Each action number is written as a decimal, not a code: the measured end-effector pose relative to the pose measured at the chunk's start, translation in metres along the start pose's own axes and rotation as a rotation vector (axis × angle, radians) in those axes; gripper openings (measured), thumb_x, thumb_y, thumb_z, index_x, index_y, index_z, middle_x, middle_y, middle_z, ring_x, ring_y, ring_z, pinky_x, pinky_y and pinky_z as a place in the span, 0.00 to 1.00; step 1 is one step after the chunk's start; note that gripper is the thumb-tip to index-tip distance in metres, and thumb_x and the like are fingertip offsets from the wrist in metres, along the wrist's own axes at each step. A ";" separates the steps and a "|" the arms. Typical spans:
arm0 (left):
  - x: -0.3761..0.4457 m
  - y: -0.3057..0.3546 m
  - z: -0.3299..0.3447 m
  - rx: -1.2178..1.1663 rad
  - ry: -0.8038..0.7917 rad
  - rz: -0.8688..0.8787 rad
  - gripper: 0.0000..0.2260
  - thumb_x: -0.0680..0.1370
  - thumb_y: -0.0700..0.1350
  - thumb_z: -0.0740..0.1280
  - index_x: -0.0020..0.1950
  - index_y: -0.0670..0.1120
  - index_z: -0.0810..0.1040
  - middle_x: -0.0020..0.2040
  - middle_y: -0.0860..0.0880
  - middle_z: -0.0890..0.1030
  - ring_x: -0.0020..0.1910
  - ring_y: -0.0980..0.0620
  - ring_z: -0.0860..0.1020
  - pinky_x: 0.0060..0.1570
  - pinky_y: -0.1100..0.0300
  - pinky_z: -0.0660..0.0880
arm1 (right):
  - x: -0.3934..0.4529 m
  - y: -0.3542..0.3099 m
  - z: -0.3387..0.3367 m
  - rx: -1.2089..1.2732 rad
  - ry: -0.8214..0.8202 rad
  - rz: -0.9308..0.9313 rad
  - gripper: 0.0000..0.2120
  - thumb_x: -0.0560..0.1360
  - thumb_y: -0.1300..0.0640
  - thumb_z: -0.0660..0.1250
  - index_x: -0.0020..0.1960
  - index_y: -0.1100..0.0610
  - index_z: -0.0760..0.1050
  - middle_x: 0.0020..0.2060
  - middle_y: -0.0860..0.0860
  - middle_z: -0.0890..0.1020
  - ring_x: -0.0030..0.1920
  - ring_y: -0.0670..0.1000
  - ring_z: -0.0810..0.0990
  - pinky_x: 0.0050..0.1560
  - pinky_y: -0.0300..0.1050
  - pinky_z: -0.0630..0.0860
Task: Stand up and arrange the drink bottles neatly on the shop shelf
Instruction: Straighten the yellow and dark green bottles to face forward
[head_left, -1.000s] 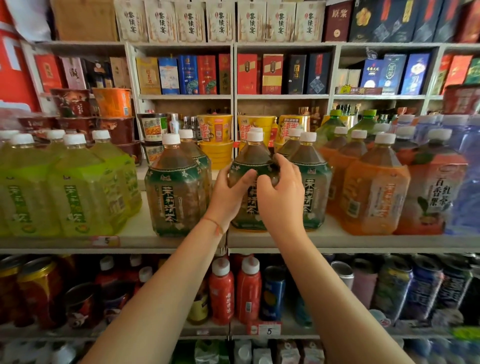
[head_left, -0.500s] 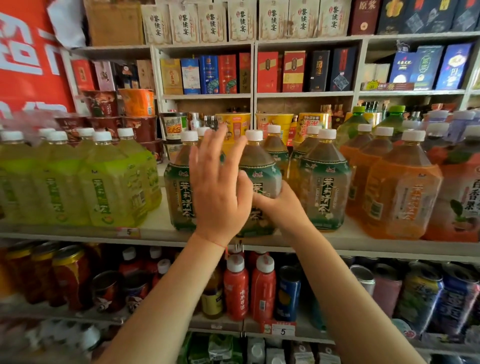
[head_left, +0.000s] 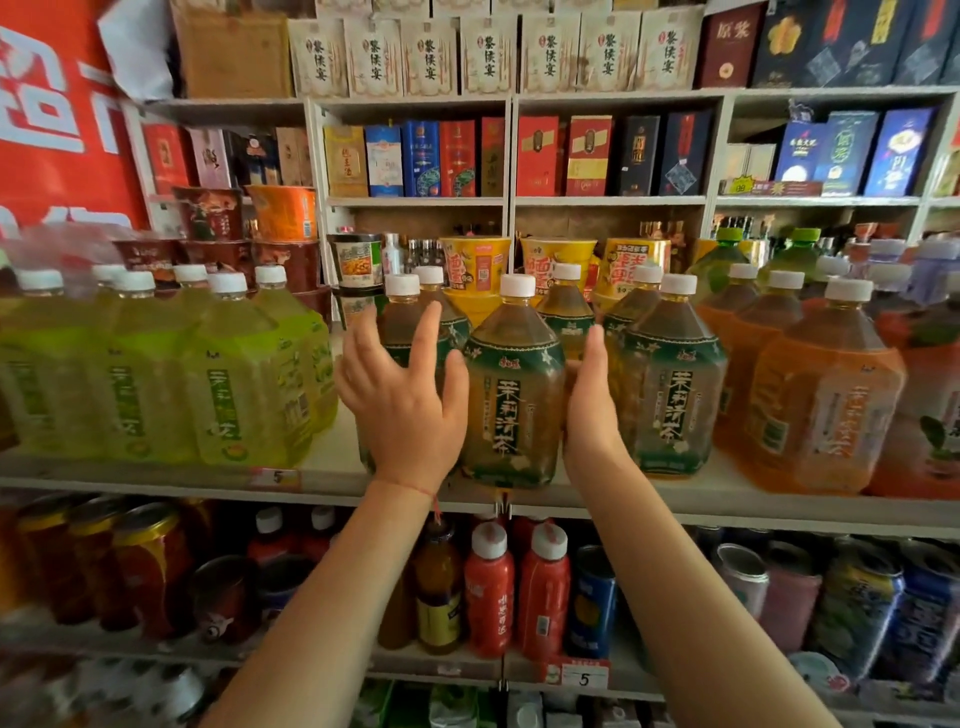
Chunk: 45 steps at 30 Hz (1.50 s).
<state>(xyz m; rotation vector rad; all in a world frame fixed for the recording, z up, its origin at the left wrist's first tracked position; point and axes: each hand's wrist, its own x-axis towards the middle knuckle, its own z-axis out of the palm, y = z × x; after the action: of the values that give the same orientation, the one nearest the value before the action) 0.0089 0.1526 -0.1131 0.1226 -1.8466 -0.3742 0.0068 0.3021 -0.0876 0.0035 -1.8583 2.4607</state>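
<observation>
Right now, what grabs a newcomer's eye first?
Two bare hands at centre frame the front dark-green tea bottle: the left hand spread open beside it, the right hand flat on its other side. Lime-green bottles crowd the shelf's left, orange bottles its right.

Both forearms were bare from the bottom edge of the picture up to the wrists, with no sleeve showing on either. The left hand (head_left: 402, 402) wore a thin red string tied round its wrist, a short loose end of it hanging down below the knot on the inner side. The right hand (head_left: 589, 405) carried nothing at the wrist, and no ring or watch showed on it. The fingers (head_left: 427, 332) of the left hand were bare too, with no ring to be seen and short nails; the nails of the right hand were turned away and could not be made out.
</observation>
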 end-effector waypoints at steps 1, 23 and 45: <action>0.001 0.002 -0.001 0.011 0.013 0.045 0.20 0.83 0.55 0.58 0.72 0.51 0.75 0.75 0.36 0.67 0.75 0.35 0.65 0.71 0.35 0.61 | 0.002 -0.004 0.001 -0.026 0.078 -0.074 0.29 0.77 0.30 0.56 0.65 0.50 0.76 0.56 0.52 0.84 0.58 0.53 0.81 0.65 0.58 0.75; 0.077 0.048 0.000 -0.297 -0.110 0.399 0.10 0.79 0.52 0.67 0.54 0.49 0.84 0.41 0.52 0.84 0.42 0.49 0.81 0.57 0.53 0.65 | 0.085 -0.090 0.021 -1.098 0.214 -0.375 0.16 0.82 0.59 0.62 0.68 0.63 0.68 0.62 0.59 0.77 0.58 0.57 0.78 0.48 0.45 0.73; 0.066 0.049 0.005 -0.233 -0.031 0.369 0.11 0.81 0.53 0.63 0.55 0.50 0.82 0.40 0.51 0.83 0.42 0.48 0.80 0.53 0.51 0.67 | 0.081 -0.079 0.009 -0.478 -0.159 -0.406 0.13 0.76 0.61 0.71 0.60 0.56 0.82 0.52 0.54 0.85 0.53 0.55 0.83 0.52 0.49 0.82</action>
<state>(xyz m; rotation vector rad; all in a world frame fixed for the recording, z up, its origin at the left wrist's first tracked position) -0.0105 0.1821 -0.0385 -0.3814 -1.7960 -0.3291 -0.0702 0.3189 -0.0064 0.5108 -2.1975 1.7590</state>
